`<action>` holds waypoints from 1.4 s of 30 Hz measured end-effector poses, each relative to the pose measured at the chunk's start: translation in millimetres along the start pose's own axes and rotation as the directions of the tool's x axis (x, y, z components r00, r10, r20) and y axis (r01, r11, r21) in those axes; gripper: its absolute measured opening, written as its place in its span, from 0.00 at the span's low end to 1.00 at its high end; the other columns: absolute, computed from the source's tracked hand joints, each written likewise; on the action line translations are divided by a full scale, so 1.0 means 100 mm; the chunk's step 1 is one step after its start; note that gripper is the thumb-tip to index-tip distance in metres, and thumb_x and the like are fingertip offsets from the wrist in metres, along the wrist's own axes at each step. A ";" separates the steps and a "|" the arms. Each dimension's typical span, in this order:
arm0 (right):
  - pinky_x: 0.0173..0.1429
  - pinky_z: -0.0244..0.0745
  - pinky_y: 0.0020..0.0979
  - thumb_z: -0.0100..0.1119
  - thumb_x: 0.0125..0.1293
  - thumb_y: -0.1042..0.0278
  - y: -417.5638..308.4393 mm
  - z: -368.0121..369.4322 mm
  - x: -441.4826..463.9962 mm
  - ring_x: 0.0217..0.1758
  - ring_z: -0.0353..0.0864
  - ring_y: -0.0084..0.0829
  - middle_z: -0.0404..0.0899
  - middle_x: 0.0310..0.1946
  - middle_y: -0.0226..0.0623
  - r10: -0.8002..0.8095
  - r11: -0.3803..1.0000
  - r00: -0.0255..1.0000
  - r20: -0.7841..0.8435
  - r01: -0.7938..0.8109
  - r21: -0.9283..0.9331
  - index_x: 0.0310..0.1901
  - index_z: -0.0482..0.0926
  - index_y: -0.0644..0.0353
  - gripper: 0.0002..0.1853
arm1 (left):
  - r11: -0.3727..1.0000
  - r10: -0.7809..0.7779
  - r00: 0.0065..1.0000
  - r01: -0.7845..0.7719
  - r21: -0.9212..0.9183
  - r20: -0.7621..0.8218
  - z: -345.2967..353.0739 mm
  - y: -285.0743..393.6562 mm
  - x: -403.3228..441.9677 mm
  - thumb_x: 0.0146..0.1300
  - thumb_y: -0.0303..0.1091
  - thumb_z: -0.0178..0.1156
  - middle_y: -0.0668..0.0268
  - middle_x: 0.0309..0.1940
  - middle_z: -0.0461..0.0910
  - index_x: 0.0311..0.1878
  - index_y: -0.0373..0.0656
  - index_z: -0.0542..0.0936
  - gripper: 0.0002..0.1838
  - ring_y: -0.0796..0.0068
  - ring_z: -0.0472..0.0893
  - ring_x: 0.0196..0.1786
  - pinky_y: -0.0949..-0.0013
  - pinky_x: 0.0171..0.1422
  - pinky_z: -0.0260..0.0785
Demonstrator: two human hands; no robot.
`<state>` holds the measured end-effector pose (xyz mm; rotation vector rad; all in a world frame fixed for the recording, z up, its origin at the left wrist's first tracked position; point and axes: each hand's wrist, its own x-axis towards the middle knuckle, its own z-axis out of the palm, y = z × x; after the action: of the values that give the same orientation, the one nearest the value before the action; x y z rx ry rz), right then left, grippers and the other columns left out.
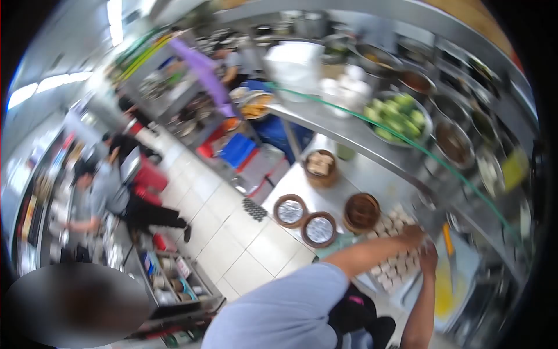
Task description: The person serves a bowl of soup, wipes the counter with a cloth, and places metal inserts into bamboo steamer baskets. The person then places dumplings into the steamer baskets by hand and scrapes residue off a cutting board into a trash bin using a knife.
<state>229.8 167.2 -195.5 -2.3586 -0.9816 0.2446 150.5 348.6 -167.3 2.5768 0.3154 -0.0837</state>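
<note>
The left hand (414,234) and right hand (428,259) sit close together; small, pale, rounded pieces (388,271) lie just beside them. What they grip, I cannot tell. Handling pieces seems the current step; next calls for a light touch.

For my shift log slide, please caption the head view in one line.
Left hand and right hand close together at the pale pieces, between round brown containers and a yellow-handled knife.

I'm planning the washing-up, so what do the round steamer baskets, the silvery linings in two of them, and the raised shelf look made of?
Steamer baskets: probably bamboo or wood, matte; brown rims. Silvery linings: likely aluminium foil; bright, crinkled-looking glints. Raised shelf: probably stainless steel, satin; grey with soft reflections.
</note>
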 end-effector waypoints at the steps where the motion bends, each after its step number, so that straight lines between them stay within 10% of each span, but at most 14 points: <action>1: 0.62 0.74 0.45 0.57 0.72 0.62 0.04 -0.02 0.06 0.59 0.81 0.53 0.81 0.56 0.54 0.017 1.000 0.995 0.095 -0.015 -0.017 0.56 0.80 0.62 0.17 | 0.994 -0.043 0.998 0.038 0.101 0.045 -0.10 0.21 0.03 0.61 0.35 0.64 0.55 0.57 0.81 0.58 0.47 0.83 0.21 0.55 0.81 0.62 0.51 0.58 0.77; 4: 0.57 0.77 0.45 0.59 0.70 0.60 0.17 0.04 0.27 0.55 0.83 0.51 0.81 0.56 0.51 -0.034 0.983 0.978 0.207 0.070 -0.169 0.52 0.82 0.57 0.14 | 0.983 -0.082 0.987 0.058 0.174 0.138 0.05 0.21 0.31 0.58 0.39 0.69 0.56 0.57 0.81 0.58 0.47 0.84 0.24 0.56 0.82 0.61 0.55 0.58 0.77; 6: 0.51 0.80 0.46 0.62 0.66 0.59 0.00 -0.07 0.21 0.48 0.86 0.50 0.85 0.48 0.47 0.216 0.976 0.916 0.339 -0.198 -0.090 0.50 0.82 0.53 0.13 | 0.961 -0.231 0.935 0.176 0.214 0.268 0.20 0.21 0.44 0.54 0.45 0.73 0.46 0.75 0.66 0.59 0.46 0.84 0.28 0.55 0.78 0.67 0.56 0.57 0.79; 10: 0.47 0.81 0.46 0.65 0.62 0.60 -0.17 -0.22 0.16 0.40 0.88 0.49 0.87 0.32 0.48 0.220 0.975 0.929 0.298 -0.221 -0.031 0.46 0.80 0.57 0.14 | 0.980 -0.191 0.954 0.174 0.093 0.231 -0.34 0.39 0.07 0.50 0.45 0.76 0.50 0.72 0.71 0.59 0.48 0.84 0.31 0.56 0.78 0.67 0.58 0.56 0.79; 17: 0.40 0.81 0.49 0.62 0.64 0.63 -0.04 -0.24 0.19 0.33 0.88 0.50 0.86 0.38 0.55 0.026 0.989 0.966 0.257 0.013 -0.149 0.46 0.79 0.59 0.13 | 0.998 -0.037 0.996 0.033 0.045 0.084 0.22 0.06 0.32 0.43 0.38 0.78 0.47 0.58 0.77 0.57 0.47 0.80 0.33 0.51 0.83 0.56 0.55 0.55 0.79; 20: 0.40 0.83 0.46 0.59 0.67 0.60 -0.43 -0.48 0.16 0.34 0.88 0.48 0.86 0.42 0.52 0.362 0.915 0.856 0.370 -0.402 0.032 0.50 0.79 0.56 0.14 | 0.998 -0.028 0.995 0.022 -0.052 -0.100 0.16 0.04 0.19 0.43 0.35 0.76 0.43 0.55 0.76 0.56 0.46 0.78 0.32 0.45 0.84 0.50 0.51 0.52 0.79; 23: 0.41 0.85 0.39 0.56 0.70 0.55 -0.04 -0.39 0.10 0.37 0.87 0.42 0.85 0.45 0.44 0.405 0.683 0.807 0.429 -0.580 0.445 0.54 0.79 0.51 0.16 | 0.971 -0.037 0.963 -0.028 -0.238 -0.267 0.02 0.14 -0.06 0.46 0.35 0.73 0.45 0.50 0.75 0.53 0.49 0.76 0.28 0.42 0.83 0.43 0.47 0.47 0.78; 25: 0.41 0.84 0.30 0.50 0.75 0.54 -0.21 -0.47 -0.10 0.36 0.85 0.33 0.83 0.43 0.35 0.506 0.005 0.691 0.517 -0.601 0.799 0.54 0.79 0.50 0.15 | 0.930 -0.052 0.939 -0.078 -0.359 -0.339 -0.12 0.26 -0.28 0.48 0.35 0.71 0.47 0.47 0.74 0.51 0.50 0.76 0.25 0.41 0.83 0.41 0.46 0.45 0.76; 29: 0.36 0.82 0.28 0.47 0.77 0.56 -1.11 -0.65 -0.37 0.30 0.81 0.25 0.81 0.36 0.29 0.453 -0.323 0.655 0.605 -0.512 0.796 0.51 0.79 0.52 0.13 | 0.820 0.129 0.884 -0.350 -0.453 -0.449 -0.53 0.62 -0.87 0.52 0.36 0.68 0.51 0.44 0.72 0.47 0.50 0.74 0.19 0.43 0.80 0.38 0.45 0.42 0.72; 34: 0.38 0.84 0.25 0.47 0.77 0.61 -0.96 -0.22 -0.51 0.34 0.81 0.19 0.82 0.38 0.27 -0.286 -0.693 0.718 0.635 -0.612 0.381 0.52 0.78 0.52 0.11 | 0.825 0.291 0.900 -0.408 -0.391 -0.325 -0.75 0.49 -1.47 0.58 0.35 0.66 0.53 0.46 0.71 0.47 0.46 0.74 0.16 0.46 0.80 0.41 0.51 0.44 0.72; 36: 0.36 0.83 0.26 0.48 0.76 0.62 -1.11 -0.12 -0.52 0.32 0.81 0.18 0.82 0.38 0.28 -0.264 -0.700 0.692 0.672 -0.616 0.361 0.49 0.78 0.51 0.09 | 0.786 0.211 0.910 -0.375 -0.491 -0.358 -1.00 0.44 -1.75 0.58 0.31 0.65 0.53 0.46 0.71 0.47 0.44 0.74 0.15 0.47 0.79 0.45 0.52 0.48 0.72; 38: 0.36 0.81 0.28 0.48 0.77 0.63 -1.84 -0.39 -0.68 0.32 0.81 0.21 0.82 0.36 0.30 0.123 -0.487 0.692 0.711 -0.582 0.651 0.50 0.78 0.54 0.10 | 0.765 0.201 0.865 -0.432 -0.477 -0.459 -1.02 0.28 -1.84 0.59 0.30 0.64 0.53 0.46 0.71 0.49 0.43 0.74 0.15 0.50 0.78 0.50 0.53 0.53 0.70; 42: 0.37 0.81 0.33 0.50 0.76 0.59 -1.64 -0.10 -0.50 0.34 0.82 0.29 0.83 0.39 0.32 -0.077 -0.408 0.590 0.803 -0.754 0.515 0.54 0.78 0.51 0.12 | 0.732 0.067 0.805 -0.441 -0.519 -0.589 -1.34 0.06 -2.32 0.59 0.25 0.64 0.56 0.48 0.72 0.63 0.45 0.75 0.26 0.56 0.76 0.52 0.58 0.58 0.68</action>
<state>100.2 221.3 -96.6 -0.6909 0.3076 1.4994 -73.5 365.5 -21.6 1.8689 0.1253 0.7519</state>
